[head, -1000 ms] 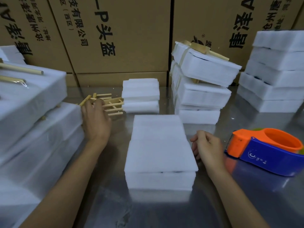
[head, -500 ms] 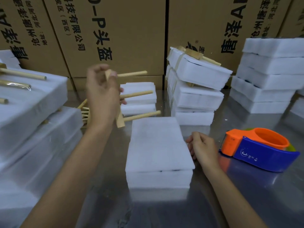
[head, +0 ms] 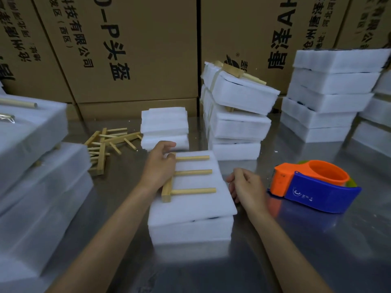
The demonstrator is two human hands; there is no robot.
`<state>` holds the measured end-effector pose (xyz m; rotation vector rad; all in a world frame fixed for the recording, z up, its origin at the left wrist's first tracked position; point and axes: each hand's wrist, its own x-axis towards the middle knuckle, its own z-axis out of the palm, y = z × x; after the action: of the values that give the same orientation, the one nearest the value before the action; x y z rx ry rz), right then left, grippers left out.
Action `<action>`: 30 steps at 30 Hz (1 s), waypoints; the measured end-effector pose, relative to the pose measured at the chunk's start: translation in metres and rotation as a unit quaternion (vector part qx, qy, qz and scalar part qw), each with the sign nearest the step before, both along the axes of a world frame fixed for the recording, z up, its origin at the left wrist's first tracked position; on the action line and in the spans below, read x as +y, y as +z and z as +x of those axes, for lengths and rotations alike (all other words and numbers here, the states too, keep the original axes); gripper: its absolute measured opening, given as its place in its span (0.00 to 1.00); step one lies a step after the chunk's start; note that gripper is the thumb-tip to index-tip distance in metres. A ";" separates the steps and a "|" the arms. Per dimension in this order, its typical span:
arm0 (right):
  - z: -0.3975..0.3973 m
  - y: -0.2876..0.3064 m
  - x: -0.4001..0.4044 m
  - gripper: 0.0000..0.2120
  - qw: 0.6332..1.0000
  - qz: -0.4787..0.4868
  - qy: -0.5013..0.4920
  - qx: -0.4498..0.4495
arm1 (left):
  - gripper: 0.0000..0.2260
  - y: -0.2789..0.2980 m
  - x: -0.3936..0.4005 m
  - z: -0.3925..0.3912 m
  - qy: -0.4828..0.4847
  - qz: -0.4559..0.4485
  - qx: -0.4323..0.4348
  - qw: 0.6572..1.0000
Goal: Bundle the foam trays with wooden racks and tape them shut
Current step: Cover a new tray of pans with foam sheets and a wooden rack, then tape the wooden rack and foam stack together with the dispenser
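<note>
A stack of white foam trays (head: 196, 210) lies on the steel table in front of me. On top of it lies a wooden rack (head: 190, 175) with three dowels pointing right. My left hand (head: 159, 168) grips the rack's base bar at the stack's left edge. Beside the stack's right edge rests my right hand (head: 245, 187), its fingers loosely curled and holding nothing. An orange and blue tape dispenser (head: 311, 187) sits just right of that hand.
Loose wooden racks (head: 108, 144) lie at the left. Small foam pieces (head: 165, 125) are behind the stack. Taped bundles (head: 237, 115) are piled behind right, plain foam trays (head: 330, 98) far right, more foam (head: 31, 166) at the left. Cardboard boxes (head: 137, 49) wall the back.
My left hand took a rack from the loose pile, lifted it, and has set it down on top of the foam stack. The right hand has barely moved.
</note>
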<state>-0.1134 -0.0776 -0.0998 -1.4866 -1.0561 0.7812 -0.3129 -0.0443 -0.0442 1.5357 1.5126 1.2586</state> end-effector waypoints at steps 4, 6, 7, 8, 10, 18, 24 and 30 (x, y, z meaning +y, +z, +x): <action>-0.004 0.004 -0.009 0.12 0.999 0.046 -0.014 -0.013 | 0.14 -0.003 0.002 -0.003 -0.027 0.016 0.030 0.999; -0.002 0.014 -0.018 0.11 0.990 0.112 -0.052 -0.066 | 0.14 -0.005 0.004 -0.005 -0.050 0.022 0.031 0.998; 0.002 0.021 -0.022 0.10 0.981 0.152 -0.085 -0.087 | 0.15 -0.005 0.006 -0.006 -0.060 0.025 0.031 0.997; 0.009 0.030 -0.027 0.08 0.967 0.185 -0.131 -0.114 | 0.16 -0.005 0.007 -0.006 -0.066 0.027 0.029 0.997; 0.036 0.042 -0.035 0.07 0.921 0.209 -0.252 -0.211 | 0.17 -0.006 0.010 -0.004 -0.067 0.030 0.014 0.997; 0.126 0.017 -0.037 0.30 0.807 0.035 -0.313 -0.500 | 0.10 0.023 -0.003 0.003 -0.024 0.064 -0.049 0.996; 0.151 0.043 -0.047 0.25 0.854 0.096 -0.327 -0.394 | 0.11 0.057 -0.045 0.033 -0.139 0.070 -0.009 0.988; 0.133 0.074 -0.063 0.24 0.915 0.181 -0.230 -0.276 | 0.19 0.070 -0.078 0.074 -0.301 -0.045 0.029 0.952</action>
<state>0.0194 -0.1405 -0.0253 -1.5713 -1.1155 -0.1839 -0.2392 -0.1222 0.0259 1.7962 0.9916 0.7818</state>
